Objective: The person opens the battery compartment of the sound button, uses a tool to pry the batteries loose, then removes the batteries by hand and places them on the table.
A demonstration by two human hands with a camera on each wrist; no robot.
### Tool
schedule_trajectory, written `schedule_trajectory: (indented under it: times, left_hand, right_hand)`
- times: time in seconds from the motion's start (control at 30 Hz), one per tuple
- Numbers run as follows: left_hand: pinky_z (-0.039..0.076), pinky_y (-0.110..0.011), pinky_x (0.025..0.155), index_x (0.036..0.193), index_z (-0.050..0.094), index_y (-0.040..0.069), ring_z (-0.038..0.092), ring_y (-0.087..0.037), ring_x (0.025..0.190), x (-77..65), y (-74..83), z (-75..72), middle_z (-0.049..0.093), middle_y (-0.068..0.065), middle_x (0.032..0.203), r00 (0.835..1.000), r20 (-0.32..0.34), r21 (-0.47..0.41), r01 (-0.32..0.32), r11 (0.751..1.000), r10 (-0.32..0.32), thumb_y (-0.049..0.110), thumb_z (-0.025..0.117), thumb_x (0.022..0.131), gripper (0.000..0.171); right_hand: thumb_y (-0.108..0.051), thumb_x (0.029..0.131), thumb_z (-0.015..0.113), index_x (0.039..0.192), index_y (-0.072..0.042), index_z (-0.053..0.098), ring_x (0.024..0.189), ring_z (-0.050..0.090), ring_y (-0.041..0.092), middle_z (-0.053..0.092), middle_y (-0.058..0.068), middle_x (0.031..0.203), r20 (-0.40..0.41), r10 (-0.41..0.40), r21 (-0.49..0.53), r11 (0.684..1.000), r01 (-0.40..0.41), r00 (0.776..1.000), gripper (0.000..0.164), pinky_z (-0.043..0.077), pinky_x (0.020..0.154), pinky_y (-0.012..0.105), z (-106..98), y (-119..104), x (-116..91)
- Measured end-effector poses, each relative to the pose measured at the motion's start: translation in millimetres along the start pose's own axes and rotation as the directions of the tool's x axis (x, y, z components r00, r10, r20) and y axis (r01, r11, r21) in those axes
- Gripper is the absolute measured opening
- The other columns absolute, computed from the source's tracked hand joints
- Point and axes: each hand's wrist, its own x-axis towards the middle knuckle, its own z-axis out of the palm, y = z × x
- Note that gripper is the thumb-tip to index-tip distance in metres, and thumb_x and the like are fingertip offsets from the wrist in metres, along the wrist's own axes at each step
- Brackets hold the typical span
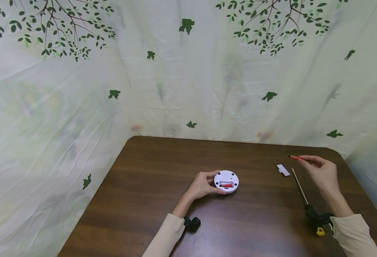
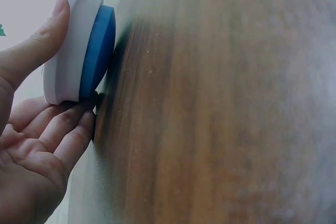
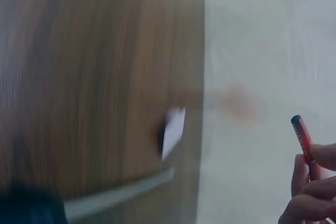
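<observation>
A round white device (image 1: 226, 177) with a blue underside, seen in the left wrist view, is gripped at its edge between the thumb and fingers of my left hand (image 1: 204, 185). Its open battery compartment faces up and has one red battery (image 1: 226, 185) inside. Over the right part of the table, my right hand (image 1: 323, 175) pinches another slim red battery (image 3: 303, 135) between thumb and fingers, its dark end pointing away from the hand. Below that hand lie a small white battery cover (image 1: 283, 170) and a screwdriver (image 1: 300, 187) with a long metal shaft.
The brown wooden table (image 1: 150, 167) ends at a pale curtain (image 1: 175, 89) printed with leaves. A yellow-and-black object (image 1: 320, 231) is seen by the right sleeve, partly hidden. Black wrist mounts (image 1: 192, 224) sit under the forearms.
</observation>
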Motion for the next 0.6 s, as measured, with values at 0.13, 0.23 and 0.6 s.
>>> schedule_trajectory:
  times: [0.13, 0.23, 0.6]
  left_hand:
    - [0.055, -0.032, 0.104, 0.145, 0.06, 0.006, 0.064, -0.023, 0.13, -0.3, -0.5, -0.1, 0.064, -0.014, 0.143, 1.0, -0.003, 0.009, -0.001, 1.0, 0.001, 0.011, 0.095, 0.073, 0.08]
    - [0.055, -0.032, 0.103, 0.144, 0.06, 0.005, 0.065, -0.023, 0.129, -1.0, -0.2, -0.5, 0.064, -0.015, 0.143, 1.0, -0.002, 0.012, -0.006, 1.0, 0.006, 0.01, 0.095, 0.073, 0.08]
    - [0.054, -0.031, 0.104, 0.144, 0.06, 0.004, 0.064, -0.025, 0.13, -2.9, 2.4, -0.5, 0.063, -0.016, 0.144, 1.0, -0.003, -0.004, -0.011, 1.0, 0.011, 0.009, 0.095, 0.073, 0.078]
  right_hand:
    - [-0.04, 0.098, 0.071, 0.113, -0.016, 0.078, 0.076, 0.046, 0.002, 0.055, -0.036, 0.08, -0.037, 0.133, -0.003, 0.991, -0.133, 0.99, 0.029, 0.037, 0.061, 0.026, -22, 22, 15]
    - [-0.042, 0.099, 0.069, 0.104, -0.027, 0.08, 0.079, 0.048, -0.004, 0.051, -0.038, 0.078, -0.04, 0.239, -0.009, 0.971, -0.24, 0.97, 0.019, 0.041, 0.069, 0.024, -34, 37, 24]
    - [-0.031, 0.099, 0.067, 0.114, 0.007, 0.075, 0.077, 0.054, 0.013, 0.064, -0.014, 0.072, -0.123, 0.294, -0.206, 0.927, -0.315, 0.948, 0.042, 0.042, 0.059, 0.03, -28, 66, 36]
